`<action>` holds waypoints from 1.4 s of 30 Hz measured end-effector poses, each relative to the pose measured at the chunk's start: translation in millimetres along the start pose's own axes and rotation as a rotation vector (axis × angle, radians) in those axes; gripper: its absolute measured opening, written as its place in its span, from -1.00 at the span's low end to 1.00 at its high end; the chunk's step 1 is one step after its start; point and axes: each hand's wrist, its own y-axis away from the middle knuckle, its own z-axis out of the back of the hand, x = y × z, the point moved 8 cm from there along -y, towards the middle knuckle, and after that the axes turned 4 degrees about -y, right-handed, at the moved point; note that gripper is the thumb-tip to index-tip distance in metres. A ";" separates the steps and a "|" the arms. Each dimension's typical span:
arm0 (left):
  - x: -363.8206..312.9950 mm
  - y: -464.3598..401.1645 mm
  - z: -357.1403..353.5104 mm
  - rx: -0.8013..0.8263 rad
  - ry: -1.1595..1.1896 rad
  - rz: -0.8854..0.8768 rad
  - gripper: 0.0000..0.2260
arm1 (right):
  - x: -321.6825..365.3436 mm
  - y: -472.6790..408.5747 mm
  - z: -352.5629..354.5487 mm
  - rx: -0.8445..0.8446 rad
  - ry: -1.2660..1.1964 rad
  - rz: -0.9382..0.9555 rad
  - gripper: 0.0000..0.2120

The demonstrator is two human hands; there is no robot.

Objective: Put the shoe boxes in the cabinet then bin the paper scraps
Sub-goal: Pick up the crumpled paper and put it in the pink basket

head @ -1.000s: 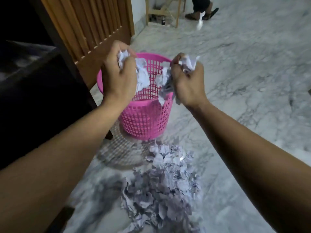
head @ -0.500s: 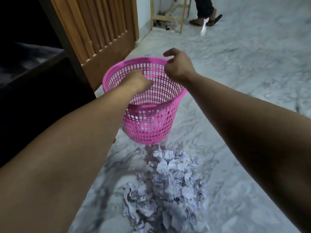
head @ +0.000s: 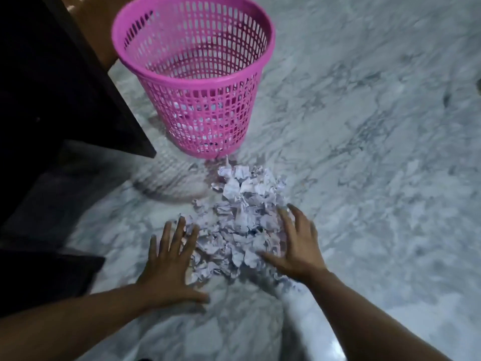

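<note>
A heap of crumpled white paper scraps [head: 242,214] lies on the marble floor in front of a pink plastic mesh bin [head: 200,82]. Some white paper shows through the bin's lower wall. My left hand [head: 169,259] is flat with fingers spread at the heap's left edge. My right hand [head: 296,246] is spread on the heap's right side, fingers resting on the scraps. Neither hand holds anything. No shoe boxes are in view.
A dark cabinet [head: 52,82] stands at the left, its corner close to the bin. A wooden door panel [head: 91,27] shows behind it. Grey-veined marble floor [head: 377,152] stretches to the right.
Both hands dropped their paper into the bin, then came back down to the heap. They now lie spread on either side of it. The view has tilted downward.
</note>
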 end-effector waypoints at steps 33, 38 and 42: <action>-50.9 -53.5 141.4 -0.521 0.724 -0.117 -0.82 | 68.5 -77.9 87.2 -0.394 -0.820 -0.080 -0.81; -49.1 -32.1 251.8 -0.825 0.971 -0.142 -0.60 | 146.0 -102.3 167.6 -0.537 -1.024 0.154 -0.86; -25.6 -7.6 378.1 -1.285 1.085 -0.167 -0.63 | 200.0 -144.4 250.7 -0.629 -1.045 0.331 -0.74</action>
